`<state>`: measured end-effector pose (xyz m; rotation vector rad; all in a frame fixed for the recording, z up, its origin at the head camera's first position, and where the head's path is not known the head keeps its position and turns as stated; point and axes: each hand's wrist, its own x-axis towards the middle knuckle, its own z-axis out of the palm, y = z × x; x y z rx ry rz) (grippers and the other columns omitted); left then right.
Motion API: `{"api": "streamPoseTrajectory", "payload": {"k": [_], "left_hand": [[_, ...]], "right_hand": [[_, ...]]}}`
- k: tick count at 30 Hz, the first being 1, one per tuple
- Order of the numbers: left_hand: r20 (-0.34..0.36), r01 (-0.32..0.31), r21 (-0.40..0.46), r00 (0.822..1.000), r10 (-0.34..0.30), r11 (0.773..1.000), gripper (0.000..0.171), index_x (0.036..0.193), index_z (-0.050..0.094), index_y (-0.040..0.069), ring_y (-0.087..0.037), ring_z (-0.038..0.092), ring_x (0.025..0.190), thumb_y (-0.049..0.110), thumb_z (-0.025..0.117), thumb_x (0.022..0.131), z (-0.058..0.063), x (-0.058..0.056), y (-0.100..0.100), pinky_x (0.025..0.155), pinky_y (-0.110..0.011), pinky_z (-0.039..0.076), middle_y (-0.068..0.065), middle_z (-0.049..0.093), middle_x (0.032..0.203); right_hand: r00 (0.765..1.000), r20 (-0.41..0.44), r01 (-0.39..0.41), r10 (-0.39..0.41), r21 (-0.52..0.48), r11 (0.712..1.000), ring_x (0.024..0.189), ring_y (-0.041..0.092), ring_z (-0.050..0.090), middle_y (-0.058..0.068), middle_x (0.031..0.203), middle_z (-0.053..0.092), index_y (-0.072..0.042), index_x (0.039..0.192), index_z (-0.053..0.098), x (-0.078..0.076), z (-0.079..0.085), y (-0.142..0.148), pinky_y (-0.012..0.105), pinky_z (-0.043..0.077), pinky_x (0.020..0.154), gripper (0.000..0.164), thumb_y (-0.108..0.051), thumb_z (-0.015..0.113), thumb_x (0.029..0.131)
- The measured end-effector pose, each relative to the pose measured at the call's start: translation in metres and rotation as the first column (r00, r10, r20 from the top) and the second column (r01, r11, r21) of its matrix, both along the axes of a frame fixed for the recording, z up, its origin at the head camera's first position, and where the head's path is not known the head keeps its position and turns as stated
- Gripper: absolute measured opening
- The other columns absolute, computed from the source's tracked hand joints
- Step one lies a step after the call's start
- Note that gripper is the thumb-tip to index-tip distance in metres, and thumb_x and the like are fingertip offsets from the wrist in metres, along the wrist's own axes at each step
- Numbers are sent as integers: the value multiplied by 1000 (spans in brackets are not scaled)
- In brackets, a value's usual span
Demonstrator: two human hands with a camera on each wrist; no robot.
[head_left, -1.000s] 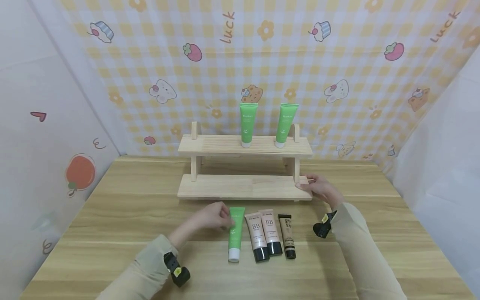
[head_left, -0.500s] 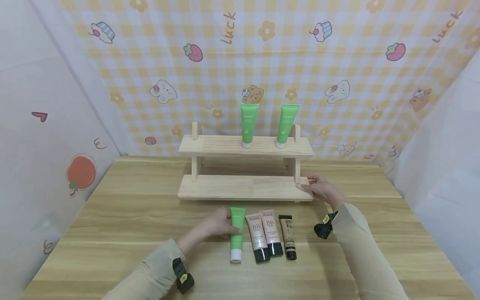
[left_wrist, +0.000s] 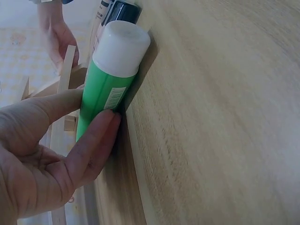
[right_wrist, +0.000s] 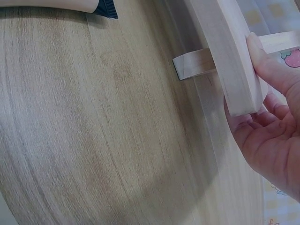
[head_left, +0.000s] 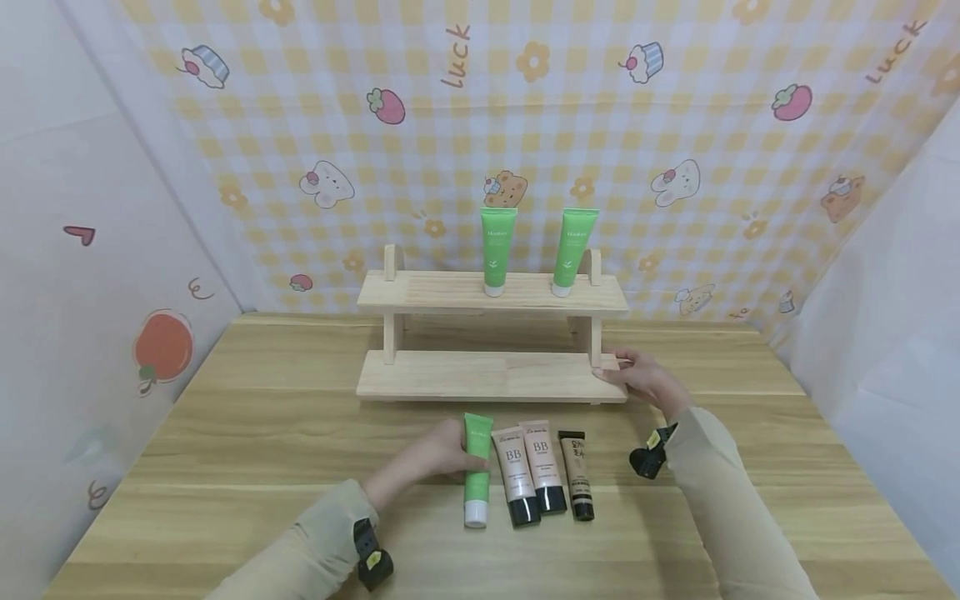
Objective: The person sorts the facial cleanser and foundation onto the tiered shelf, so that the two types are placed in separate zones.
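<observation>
"In the head view, where's the green tube (head_left: 477,492)?"

"At six o'clock of the wooden shelf (head_left: 450,372), with the left hand (head_left: 435,450) at the tube's nine o'clock. One BB tube (head_left: 515,473) lies just beside it at three o'clock; a second BB tube (head_left: 542,465) and a slim tube (head_left: 577,473) lie beyond."

"And the upper board (head_left: 442,289)?"

"One standing tube (head_left: 497,250) towards twelve o'clock, another standing tube (head_left: 574,252) towards one."

"Left wrist view?"

"Thumb and fingers pinch the green tube, spread just its thickness; its white cap (left_wrist: 122,47) points to one o'clock. Whether it touches the table (left_wrist: 211,117), I can't tell."

"Right wrist?"

"At three o'clock the right hand (right_wrist: 276,126) grips the lower board (right_wrist: 233,61) by its end."
</observation>
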<state>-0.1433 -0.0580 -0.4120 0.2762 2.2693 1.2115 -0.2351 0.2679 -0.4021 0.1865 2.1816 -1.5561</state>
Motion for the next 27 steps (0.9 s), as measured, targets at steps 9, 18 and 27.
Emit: {"api": "streamPoseTrajectory", "payload": {"k": [9, 18, 27], "left_hand": [[12, 13, 4, 1000, -13, 1000, 23, 89, 58, -4, -16, 64, 62, 13, 70, 77, 1, 1, 0, 55, -26, 57, -10, 64, 75], [35, 0, 55, 999, -2, 998, 25, 91, 58, -4, -15, 64, 61, 16, 68, 79, -9, 0, -8, 56, -27, 57, -10, 65, 75], [32, -16, 76, 999, 13, 997, 27, 91, 56, -6, -16, 65, 59, 15, 68, 79, -9, 5, -12, 56, -27, 57, -11, 65, 72]], "right_hand": [[1000, 3, -2, 2, 21, 1000, 85, 6, 55, 19, 122, 45, 8, 140, 18, 0, 0, 1, 23, 50, 88, 73, -18, 61, 88], [1000, 14, -3, 3, 53, 999, 114, 27, 48, 32, 140, 26, 7, 141, 17, 0, 0, -1, 40, 37, 107, 73, -20, 60, 88], [1000, 16, -5, 5, 20, 1000, 103, 18, 51, 31, 141, 25, 7, 141, 13, 1, 0, -1, 33, 43, 102, 74, -17, 59, 89]]}}
